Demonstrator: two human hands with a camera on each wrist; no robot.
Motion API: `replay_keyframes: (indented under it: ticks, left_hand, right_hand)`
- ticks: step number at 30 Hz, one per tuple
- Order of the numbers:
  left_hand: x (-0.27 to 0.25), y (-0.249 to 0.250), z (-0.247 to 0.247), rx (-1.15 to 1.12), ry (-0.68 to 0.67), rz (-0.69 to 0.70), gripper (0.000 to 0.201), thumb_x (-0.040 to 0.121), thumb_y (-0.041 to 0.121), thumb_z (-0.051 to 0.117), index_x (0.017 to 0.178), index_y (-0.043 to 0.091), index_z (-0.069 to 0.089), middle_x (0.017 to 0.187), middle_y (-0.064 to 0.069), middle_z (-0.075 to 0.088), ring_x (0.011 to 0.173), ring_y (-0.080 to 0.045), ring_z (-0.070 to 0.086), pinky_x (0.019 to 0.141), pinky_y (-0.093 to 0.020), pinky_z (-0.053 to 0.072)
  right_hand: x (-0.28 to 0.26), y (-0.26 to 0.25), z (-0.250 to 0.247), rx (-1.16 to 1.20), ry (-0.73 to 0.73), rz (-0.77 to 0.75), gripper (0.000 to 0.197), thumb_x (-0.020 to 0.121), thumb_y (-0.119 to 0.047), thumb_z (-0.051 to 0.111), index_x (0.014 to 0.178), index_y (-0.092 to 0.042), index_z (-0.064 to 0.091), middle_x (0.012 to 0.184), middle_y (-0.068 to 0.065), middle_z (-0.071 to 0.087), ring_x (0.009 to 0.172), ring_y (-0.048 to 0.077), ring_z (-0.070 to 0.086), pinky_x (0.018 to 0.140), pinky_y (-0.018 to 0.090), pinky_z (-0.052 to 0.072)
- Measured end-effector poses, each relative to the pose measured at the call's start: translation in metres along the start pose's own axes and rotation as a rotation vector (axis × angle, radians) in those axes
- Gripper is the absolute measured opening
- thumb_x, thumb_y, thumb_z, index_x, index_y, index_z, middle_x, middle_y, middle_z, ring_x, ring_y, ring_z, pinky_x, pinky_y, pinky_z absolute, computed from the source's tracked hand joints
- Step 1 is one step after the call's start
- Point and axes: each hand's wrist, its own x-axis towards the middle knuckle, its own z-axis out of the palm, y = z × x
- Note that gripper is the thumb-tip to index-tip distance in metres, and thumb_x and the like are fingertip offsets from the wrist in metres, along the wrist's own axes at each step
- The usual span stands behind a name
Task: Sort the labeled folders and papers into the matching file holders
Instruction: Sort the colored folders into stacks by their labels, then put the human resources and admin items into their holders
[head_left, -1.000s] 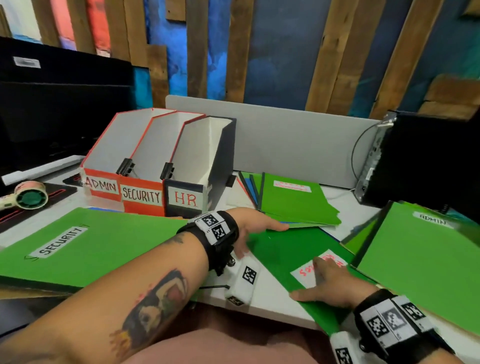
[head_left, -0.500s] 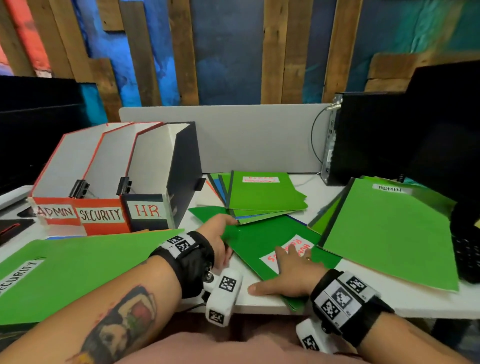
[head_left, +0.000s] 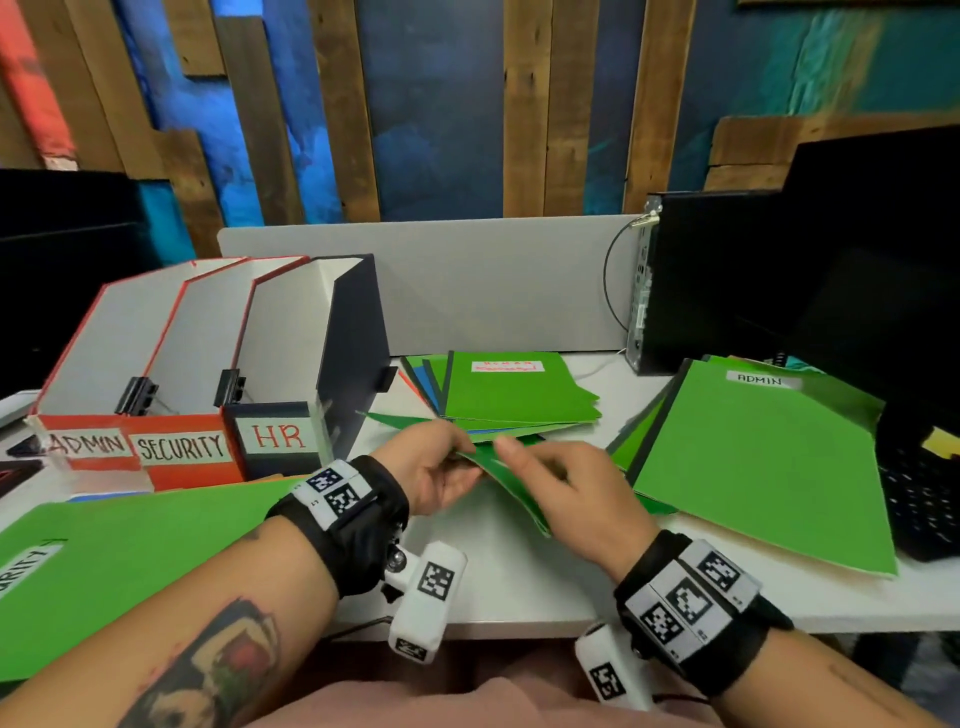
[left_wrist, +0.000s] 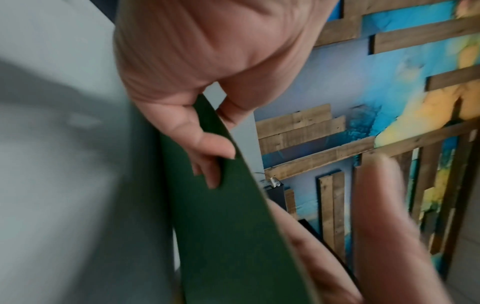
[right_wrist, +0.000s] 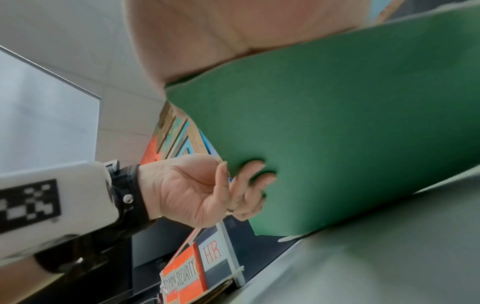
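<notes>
A dark green folder is lifted off the desk at the middle, tilted on edge. My left hand pinches its left edge, thumb on one face and fingers on the other. My right hand holds its right side from above. The folder's plain green face shows in the right wrist view; its label is hidden. Three file holders stand at the left, labeled ADMIN, SECURITY and HR. A green SECURITY folder lies front left, an ADMIN folder at the right.
A fanned stack of green and blue folders lies behind my hands. A black computer case and a keyboard stand at the right. A grey divider closes the desk's back. Bare white desk shows under my wrists.
The dark green folder lay flat under my right hand; now both hands have lifted it off the desk and tilted it on edge. The head view shifted right.
</notes>
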Motion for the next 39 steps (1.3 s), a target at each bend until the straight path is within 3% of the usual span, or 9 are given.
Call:
replay_keyframes:
  ticks: [5,12,15,19,23,25,27,32,39]
  left_hand:
    - [-0.018,0.036,-0.018,-0.259,0.024,0.14,0.031,0.097,0.003,0.043,0.123,-0.004,0.059,0.079,-0.025,0.073,0.045,-0.022,0.07,0.037,-0.023,0.054]
    - [-0.043,0.062,-0.023,-0.408,-0.05,0.182,0.031,0.103,0.006,0.044,0.123,-0.006,0.063,0.078,-0.022,0.074,0.053,-0.021,0.074,0.044,-0.029,0.059]
    - [-0.052,0.063,-0.022,-0.457,-0.091,0.176,0.025,0.103,0.006,0.044,0.11,-0.007,0.064,0.074,-0.022,0.074,0.052,-0.021,0.073,0.044,-0.03,0.059]
    - [-0.068,0.072,-0.025,-0.575,-0.183,0.137,0.022,0.1,0.003,0.048,0.095,-0.019,0.049,0.071,-0.021,0.072,0.049,-0.021,0.072,0.05,-0.031,0.06]
    - [-0.081,0.08,-0.026,-0.654,-0.251,0.094,0.041,0.097,0.007,0.054,0.092,-0.028,0.035,0.069,-0.018,0.072,0.047,-0.021,0.07,0.054,-0.031,0.06]
    - [-0.081,0.082,-0.025,-0.653,-0.242,0.105,0.045,0.099,0.018,0.056,0.093,-0.024,0.042,0.081,-0.015,0.074,0.051,-0.022,0.072,0.052,-0.034,0.061]
    - [-0.078,0.082,-0.024,-0.577,-0.242,0.133,0.048,0.096,0.043,0.057,0.107,-0.004,0.061,0.091,-0.011,0.071,0.067,-0.027,0.076,0.05,-0.04,0.062]
    - [-0.066,0.076,-0.012,-0.261,-0.205,0.285,0.11,0.062,0.098,0.039,0.142,0.025,0.055,0.131,-0.019,0.06,0.12,-0.042,0.061,0.093,-0.055,0.054]
    - [-0.079,0.057,0.016,-0.196,-0.188,0.524,0.116,0.069,0.098,0.0,0.16,0.03,0.023,0.167,0.004,0.019,0.154,-0.028,0.02,0.122,-0.056,0.016]
  right_hand:
    - [-0.002,-0.008,-0.019,-0.063,0.472,-0.3,0.051,0.088,-0.071,0.052,0.102,-0.025,0.068,0.097,-0.015,0.065,0.097,0.013,0.061,0.087,0.047,0.044]
    - [0.013,0.018,-0.009,0.045,0.727,0.067,0.121,0.073,-0.026,0.086,0.16,-0.01,0.004,0.168,0.01,-0.001,0.156,0.019,-0.007,0.122,0.034,0.0]
    - [0.024,0.032,-0.011,0.2,0.749,0.166,0.134,0.073,-0.032,0.088,0.159,-0.017,-0.013,0.168,0.005,-0.014,0.156,0.021,-0.008,0.124,0.039,0.003]
    - [0.034,0.044,-0.02,0.556,0.597,0.359,0.14,0.06,-0.057,0.091,0.159,-0.037,-0.005,0.168,0.0,0.011,0.145,0.024,0.033,0.111,0.062,0.04]
    - [0.03,0.045,-0.021,0.778,0.371,0.331,0.068,0.075,-0.034,0.083,0.133,-0.02,0.051,0.139,-0.002,0.055,0.131,0.006,0.051,0.112,0.041,0.041]
    - [0.029,0.041,-0.024,0.779,0.343,0.246,0.024,0.088,-0.02,0.074,0.101,-0.016,0.055,0.093,-0.012,0.068,0.086,-0.004,0.063,0.082,0.025,0.048]
    - [0.029,0.035,-0.027,0.737,0.334,0.173,0.013,0.097,-0.01,0.064,0.092,-0.017,0.054,0.067,-0.015,0.067,0.063,-0.004,0.063,0.064,0.016,0.045]
    - [0.029,0.017,-0.027,0.724,0.47,0.049,0.017,0.101,-0.007,0.058,0.112,-0.019,0.061,0.097,0.007,0.075,0.091,0.021,0.074,0.065,0.017,0.054]
    - [0.025,-0.007,-0.028,0.756,0.501,-0.001,0.015,0.102,-0.006,0.054,0.094,-0.015,0.062,0.077,-0.004,0.072,0.07,0.009,0.07,0.062,0.024,0.058]
